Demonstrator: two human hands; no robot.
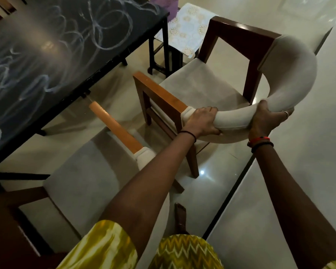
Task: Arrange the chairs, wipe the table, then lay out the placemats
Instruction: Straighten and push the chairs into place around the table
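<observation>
A wooden armchair (200, 84) with a pale seat and a curved cream padded backrest stands to the right of the black table (47, 55), turned toward it but apart from its edge. My left hand (201, 121) grips the backrest near its left end. My right hand (268, 119) grips the same backrest further right, fingers curled over the top. A second chair (85, 177) of the same kind stands closer to me on the left, its front tucked partly under the table. The tabletop is dark with whitish swirled smears.
A small black side table with a pale patterned placemat (184, 28) on it stands beyond the table's far corner. Something purple (163, 2) sits at the top edge. The floor (299, 171) is glossy pale tile with dark lines. My bare foot (180, 218) is below.
</observation>
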